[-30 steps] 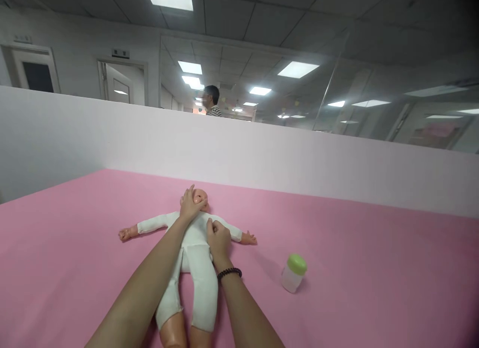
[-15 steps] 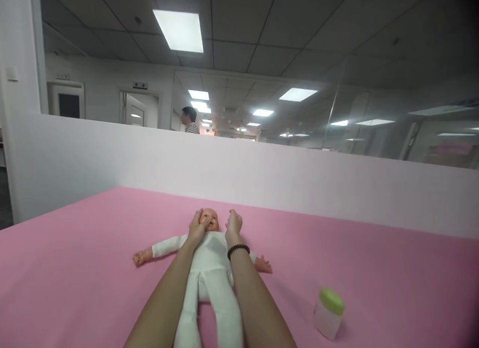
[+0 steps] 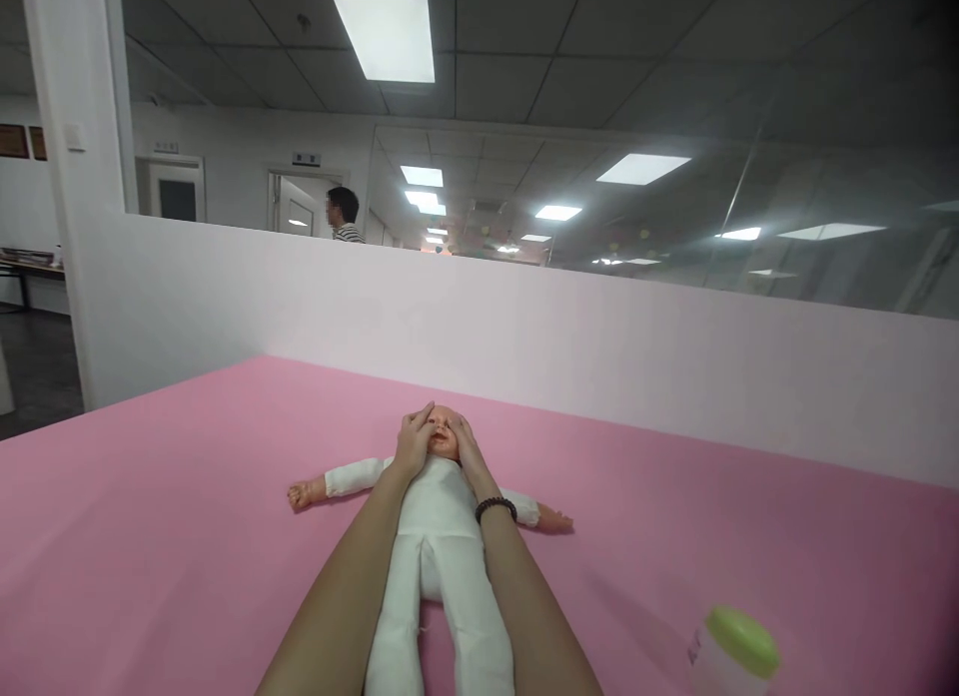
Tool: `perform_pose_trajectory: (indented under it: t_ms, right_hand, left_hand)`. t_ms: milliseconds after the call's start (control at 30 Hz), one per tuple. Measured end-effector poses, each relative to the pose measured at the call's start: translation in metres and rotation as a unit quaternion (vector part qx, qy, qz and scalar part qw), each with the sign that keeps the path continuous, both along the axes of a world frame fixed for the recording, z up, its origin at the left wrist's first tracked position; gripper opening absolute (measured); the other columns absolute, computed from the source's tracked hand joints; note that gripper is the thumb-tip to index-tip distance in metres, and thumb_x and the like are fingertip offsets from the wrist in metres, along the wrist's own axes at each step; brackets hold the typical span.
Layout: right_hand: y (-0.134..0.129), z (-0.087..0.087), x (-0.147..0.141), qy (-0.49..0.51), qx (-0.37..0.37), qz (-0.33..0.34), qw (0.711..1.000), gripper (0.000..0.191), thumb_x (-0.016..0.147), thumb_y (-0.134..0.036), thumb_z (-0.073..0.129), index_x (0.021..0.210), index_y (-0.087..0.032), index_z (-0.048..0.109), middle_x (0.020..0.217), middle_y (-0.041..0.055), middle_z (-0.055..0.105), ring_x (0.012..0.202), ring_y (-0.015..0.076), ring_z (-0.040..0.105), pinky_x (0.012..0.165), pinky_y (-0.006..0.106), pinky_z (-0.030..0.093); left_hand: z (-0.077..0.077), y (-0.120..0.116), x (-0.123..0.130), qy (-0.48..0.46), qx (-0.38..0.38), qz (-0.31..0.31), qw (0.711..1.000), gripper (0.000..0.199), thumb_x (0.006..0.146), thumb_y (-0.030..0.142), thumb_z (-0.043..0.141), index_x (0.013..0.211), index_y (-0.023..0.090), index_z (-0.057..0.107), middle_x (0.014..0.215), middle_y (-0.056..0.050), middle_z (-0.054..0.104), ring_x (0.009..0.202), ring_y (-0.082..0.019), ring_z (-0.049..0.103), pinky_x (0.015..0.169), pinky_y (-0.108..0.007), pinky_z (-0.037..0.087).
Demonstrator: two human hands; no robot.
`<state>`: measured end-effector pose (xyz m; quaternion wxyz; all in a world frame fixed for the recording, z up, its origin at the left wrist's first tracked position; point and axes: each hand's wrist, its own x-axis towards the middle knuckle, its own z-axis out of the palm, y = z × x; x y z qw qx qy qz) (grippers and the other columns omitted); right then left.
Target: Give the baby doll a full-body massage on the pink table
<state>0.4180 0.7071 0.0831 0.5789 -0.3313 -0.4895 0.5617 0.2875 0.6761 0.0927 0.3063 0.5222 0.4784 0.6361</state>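
Observation:
A baby doll (image 3: 442, 501) in a white cloth body lies on its back on a pink padded surface, arms spread and head toward the far wall. My left hand (image 3: 415, 441) cups the left side of its head, the thumb over the cheek near the eye. Against the opposite side of the head lies my right hand (image 3: 468, 446), fingers bent round it and thumb near the other eye. A dark beaded bracelet (image 3: 495, 507) circles my right wrist. Between the hands the doll's mouth and nose show; the sides of its head are hidden.
A jar (image 3: 738, 646) with a green lid stands at the lower right, cut by the frame edge. The pink surface (image 3: 187, 536) ends at a low white wall (image 3: 524, 317) with glass above. Behind it, a person (image 3: 345, 215) in a striped top is partly seen.
My right hand, which was raised apart from the doll's head, now rests against its side. My left hand stays on the head. The view has shifted, and the person behind the glass is further left.

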Motion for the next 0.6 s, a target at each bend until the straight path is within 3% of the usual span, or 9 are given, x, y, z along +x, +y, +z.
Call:
perform_pose_trajectory:
  t_ms: [200,400,600]
  right_hand:
    - [-0.002,0.001,-0.002,-0.050,-0.001,0.005,0.999,0.077,0.075,-0.060,0.075,0.141,-0.030,0.050,0.138,0.0048,0.061,0.125,0.0249,0.062,0.111,0.040,0.047]
    - [-0.004,0.004,-0.001,-0.041,-0.001,-0.016,0.999,0.073,0.070,-0.057,0.078,0.134,-0.029,0.055,0.139,0.0063,0.059,0.122,0.0257,0.062,0.105,0.038,0.051]
    - [-0.004,0.007,-0.003,-0.015,-0.011,0.007,1.000,0.071,0.066,-0.052,0.081,0.128,-0.028,0.055,0.133,0.0058,0.061,0.118,0.0251,0.064,0.100,0.036,0.054]
  left_hand:
    - [0.010,0.001,-0.001,0.001,-0.032,0.048,0.998,0.037,0.080,0.035,0.066,0.115,0.023,0.064,0.117,-0.011,0.048,0.113,-0.026,0.057,0.103,-0.039,0.045]
    - [0.009,0.008,-0.008,-0.043,0.014,-0.047,0.998,0.033,0.075,0.033,0.069,0.103,0.021,0.056,0.117,-0.010,0.058,0.111,-0.025,0.058,0.097,-0.037,0.047]
    - [0.002,0.018,-0.015,-0.060,0.022,-0.072,0.995,0.048,0.073,0.035,0.072,0.117,0.023,0.062,0.122,-0.010,0.061,0.117,-0.027,0.058,0.100,-0.037,0.046]
